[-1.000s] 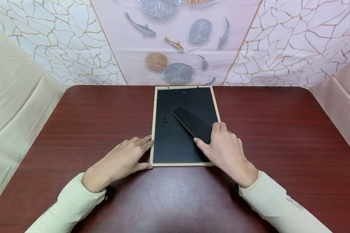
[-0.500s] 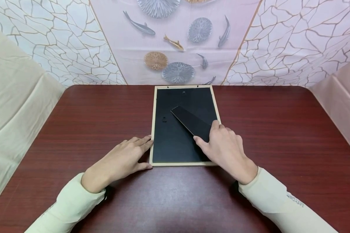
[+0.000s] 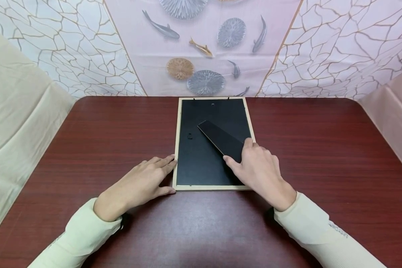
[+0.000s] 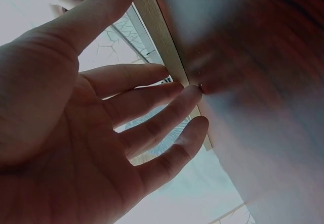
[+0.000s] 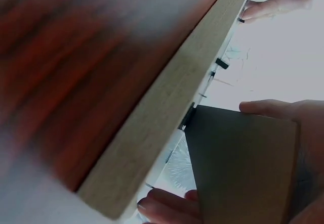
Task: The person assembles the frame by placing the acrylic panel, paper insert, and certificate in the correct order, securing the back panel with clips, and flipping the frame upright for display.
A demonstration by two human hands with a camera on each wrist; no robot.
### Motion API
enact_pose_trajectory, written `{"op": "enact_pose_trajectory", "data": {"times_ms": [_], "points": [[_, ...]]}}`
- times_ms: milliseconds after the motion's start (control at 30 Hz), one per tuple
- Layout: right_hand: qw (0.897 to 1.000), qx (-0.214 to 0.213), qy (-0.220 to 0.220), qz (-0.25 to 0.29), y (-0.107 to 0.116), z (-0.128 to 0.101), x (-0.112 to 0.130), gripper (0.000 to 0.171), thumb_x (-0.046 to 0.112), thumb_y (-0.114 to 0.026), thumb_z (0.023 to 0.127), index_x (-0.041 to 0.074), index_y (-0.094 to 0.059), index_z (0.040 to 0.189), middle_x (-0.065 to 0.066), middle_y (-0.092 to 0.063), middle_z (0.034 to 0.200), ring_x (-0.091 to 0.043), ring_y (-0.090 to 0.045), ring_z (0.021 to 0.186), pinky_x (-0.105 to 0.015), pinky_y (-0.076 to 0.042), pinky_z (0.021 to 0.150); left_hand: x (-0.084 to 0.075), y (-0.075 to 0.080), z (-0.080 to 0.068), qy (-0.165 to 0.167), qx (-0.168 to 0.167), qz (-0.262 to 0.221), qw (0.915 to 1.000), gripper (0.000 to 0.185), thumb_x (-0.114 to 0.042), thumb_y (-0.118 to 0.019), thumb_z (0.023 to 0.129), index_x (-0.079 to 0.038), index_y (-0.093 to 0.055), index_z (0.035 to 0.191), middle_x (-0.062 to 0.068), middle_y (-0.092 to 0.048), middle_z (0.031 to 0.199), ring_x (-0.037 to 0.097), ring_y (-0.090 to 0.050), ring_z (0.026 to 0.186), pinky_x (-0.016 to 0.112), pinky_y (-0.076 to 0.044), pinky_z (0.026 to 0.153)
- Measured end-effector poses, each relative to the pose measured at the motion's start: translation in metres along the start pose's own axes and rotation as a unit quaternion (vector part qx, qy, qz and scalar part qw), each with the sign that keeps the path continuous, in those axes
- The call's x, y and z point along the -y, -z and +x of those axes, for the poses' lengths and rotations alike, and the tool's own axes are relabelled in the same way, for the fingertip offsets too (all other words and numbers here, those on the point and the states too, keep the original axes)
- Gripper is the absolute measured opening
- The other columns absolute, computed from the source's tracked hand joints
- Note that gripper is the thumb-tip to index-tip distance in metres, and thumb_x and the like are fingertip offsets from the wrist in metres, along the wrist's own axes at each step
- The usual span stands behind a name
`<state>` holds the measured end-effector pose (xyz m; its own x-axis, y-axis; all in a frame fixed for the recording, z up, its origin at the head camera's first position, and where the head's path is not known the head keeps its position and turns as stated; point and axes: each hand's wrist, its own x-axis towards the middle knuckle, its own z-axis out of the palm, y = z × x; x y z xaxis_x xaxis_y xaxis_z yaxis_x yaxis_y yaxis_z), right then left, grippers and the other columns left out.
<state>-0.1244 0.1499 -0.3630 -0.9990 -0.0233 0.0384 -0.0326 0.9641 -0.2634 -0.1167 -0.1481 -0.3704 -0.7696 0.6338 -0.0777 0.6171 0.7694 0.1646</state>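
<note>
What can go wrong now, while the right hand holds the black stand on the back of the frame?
1. The right hand grips the black stand by its near end; lifting it too far may strain where it joins the backing.
2. The left hand only touches the picture frame at its edge with flat fingers, so the frame may slide on the smooth table.

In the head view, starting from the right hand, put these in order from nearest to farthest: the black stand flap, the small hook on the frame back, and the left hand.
1. Black stand flap: under the right hand, touching it.
2. Small hook: on the frame back, left of the flap.
3. Left hand: at the frame's left edge, farthest.
</note>
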Motion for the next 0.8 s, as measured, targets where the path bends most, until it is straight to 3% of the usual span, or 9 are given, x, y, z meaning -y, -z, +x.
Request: {"op": "enact_pose_trajectory", "data": {"times_ms": [100,267,533,667,800], "points": [[1.000,0.006,0.002,-0.006,-0.001,-0.001,-0.001,0.058,0.051,-0.071,0.093,-0.003,-0.052,0.099,-0.018,-0.064,0.083,-0.040,-0.066,0.079,-0.055,-0.053,0.059,0.000,0.000,0.000,0.001,0.002,-0.001,1.0000,0.076,-0.040,-0.082,0.091,0.000,-0.055,0.150,0.017,-0.051,0.160,0.036,-0.059,0.132,0.059,-0.054,0.102],[1.000,0.015,0.007,-0.012,-0.002,-0.002,-0.003,0.058,0.051,-0.072,0.093,-0.004,-0.053,0.101,-0.020,-0.064,0.091,-0.038,-0.062,0.092,-0.059,-0.053,0.064,0.001,0.001,0.000,0.004,0.006,-0.004,1.0000,0.076,-0.040,-0.081,0.092,0.000,-0.054,0.151,0.016,-0.049,0.161,0.036,-0.059,0.133,0.059,-0.054,0.102],[0.998,0.045,0.034,-0.013,-0.001,-0.003,-0.011,0.066,0.052,-0.070,0.096,-0.007,-0.056,0.121,-0.024,-0.064,0.111,-0.040,-0.060,0.105,-0.062,-0.056,0.070,0.001,0.001,-0.001,0.012,0.010,-0.006,0.9999,0.077,-0.041,-0.081,0.092,-0.002,-0.054,0.152,0.015,-0.049,0.161,0.036,-0.059,0.133,0.059,-0.054,0.101],[0.995,0.088,0.045,0.024,0.005,-0.005,-0.024,0.071,0.050,-0.065,0.100,-0.003,-0.050,0.145,-0.025,-0.058,0.141,-0.043,-0.054,0.129,-0.068,-0.053,0.088,0.000,0.001,0.001,0.015,0.016,-0.011,0.9997,0.076,-0.042,-0.080,0.092,-0.003,-0.053,0.152,0.015,-0.048,0.162,0.037,-0.058,0.135,0.060,-0.052,0.104],[0.987,0.111,0.086,0.080,0.011,-0.010,-0.042,0.066,0.039,-0.065,0.103,-0.001,-0.046,0.152,-0.025,-0.053,0.151,-0.043,-0.051,0.139,-0.066,-0.046,0.106,0.000,0.001,0.001,0.018,0.019,-0.013,0.9996,0.076,-0.043,-0.079,0.093,-0.003,-0.053,0.153,0.016,-0.048,0.162,0.039,-0.057,0.137,0.061,-0.051,0.106]]}}
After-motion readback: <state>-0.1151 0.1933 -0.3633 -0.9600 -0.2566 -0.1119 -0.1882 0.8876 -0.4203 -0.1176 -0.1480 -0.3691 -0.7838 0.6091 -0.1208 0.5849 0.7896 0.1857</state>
